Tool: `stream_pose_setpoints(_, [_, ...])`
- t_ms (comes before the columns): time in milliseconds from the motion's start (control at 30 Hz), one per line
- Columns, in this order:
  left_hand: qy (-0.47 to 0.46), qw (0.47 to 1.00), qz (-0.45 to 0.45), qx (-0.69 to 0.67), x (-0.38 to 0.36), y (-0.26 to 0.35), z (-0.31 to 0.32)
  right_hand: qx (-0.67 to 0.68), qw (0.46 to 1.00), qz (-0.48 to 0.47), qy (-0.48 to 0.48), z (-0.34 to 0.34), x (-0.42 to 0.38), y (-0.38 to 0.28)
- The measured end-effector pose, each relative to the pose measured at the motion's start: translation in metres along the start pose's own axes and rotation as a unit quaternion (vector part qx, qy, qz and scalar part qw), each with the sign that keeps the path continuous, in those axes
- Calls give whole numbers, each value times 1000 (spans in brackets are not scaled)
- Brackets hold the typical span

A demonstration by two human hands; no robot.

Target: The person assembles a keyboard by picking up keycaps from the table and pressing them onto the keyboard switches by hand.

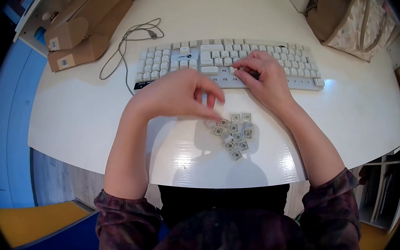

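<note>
A white keyboard (210,70) lies across the desk, with bare sockets showing along its near edge. My right hand (261,75) is over that edge, thumb and forefinger pinched on a white keycap (233,71). Nearer to me, several loose keycaps (238,137) lie upside down in a cluster on the desk. My left hand (188,95) hovers beside the cluster's upper left, with thumb and fingers apart and nothing visible between them. A small tool-like dark item (185,56) rests on the keyboard's left part.
A grey cable (125,45) curls left of the keyboard. Brown cardboard pieces (87,22) stand at the back left of the white desk (86,109). A patterned bag (358,27) sits at the back right. Open shelves (386,186) are below the desk's right side.
</note>
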State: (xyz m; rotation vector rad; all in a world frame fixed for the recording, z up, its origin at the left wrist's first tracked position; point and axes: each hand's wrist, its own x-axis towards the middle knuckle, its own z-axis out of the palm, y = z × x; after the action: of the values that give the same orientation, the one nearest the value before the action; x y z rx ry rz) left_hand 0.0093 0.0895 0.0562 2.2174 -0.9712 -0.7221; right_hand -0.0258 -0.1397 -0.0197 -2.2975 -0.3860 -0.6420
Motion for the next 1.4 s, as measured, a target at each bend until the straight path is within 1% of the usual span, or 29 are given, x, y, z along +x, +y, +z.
stream_pose_setpoints(33, [-59, 998, -16, 11, -3, 3, 0, 1, 1000, -1, 1, 0, 0, 0])
stream_pose_setpoints(133, [-102, 994, -36, 8, -3, 7, 4, 0, 1000, -5, 3, 0, 0, 0])
stream_pose_setpoints(233, [-117, 990, -48, 55, 1, 4, 9, -6, 1000, -13, 8, 0, 0, 1])
stream_pose_setpoints(333, [-112, 989, -61, 78, 1, 11, 8, -4, 1000, -20, 13, 0, -1, 0])
stream_pose_setpoints(400, [-65, 995, -16, 80, 3, 4, 9, -2, 999, -29, 23, 0, -2, 0])
stream_pose_setpoints(433, [-41, 996, 6, 81, 4, -1, 10, -12, 997, -54, 52, 0, -1, -1])
stream_pose_setpoints(500, [55, 997, 55, -13, 9, -9, 12, -33, 988, -106, 111, -1, 1, -5])
stream_pose_setpoints(533, [102, 990, 80, -59, 11, -10, 12, 10, 990, -88, 106, -2, 0, -8])
stream_pose_setpoints(567, [127, 981, 117, -85, 12, -10, 11, 54, 991, -69, 102, -2, -2, -13])
stream_pose_setpoints(667, [142, 957, 112, -228, 13, -4, 13, 167, 984, -15, 60, -8, -6, -28])
stream_pose_setpoints(700, [136, 951, 118, -251, 15, -6, 14, 201, 979, 3, 41, -10, -7, -32])
stream_pose_setpoints(800, [118, 931, 141, -314, 20, -12, 17, 238, 969, 8, 59, -13, -9, -37])
stream_pose_setpoints(867, [106, 917, 165, -348, 22, -13, 19, 237, 970, 5, 54, -15, -10, -37])
stream_pose_setpoints(967, [81, 915, 152, -365, 22, -14, 20, 227, 972, -2, 55, -17, -11, -40])
stream_pose_setpoints(1167, [50, 888, 144, -433, 25, -16, 24, 202, 978, -23, 56, -20, -12, -42])
stream_pose_setpoints(1300, [129, 903, 155, -378, 25, -13, 29, 199, 977, -33, 64, -20, -12, -40])
stream_pose_setpoints(1367, [174, 909, 152, -347, 24, -7, 29, 225, 971, -22, 75, -17, -14, -40])
stream_pose_setpoints(1400, [189, 906, 168, -338, 25, -7, 30, 239, 968, -16, 80, -16, -14, -41])
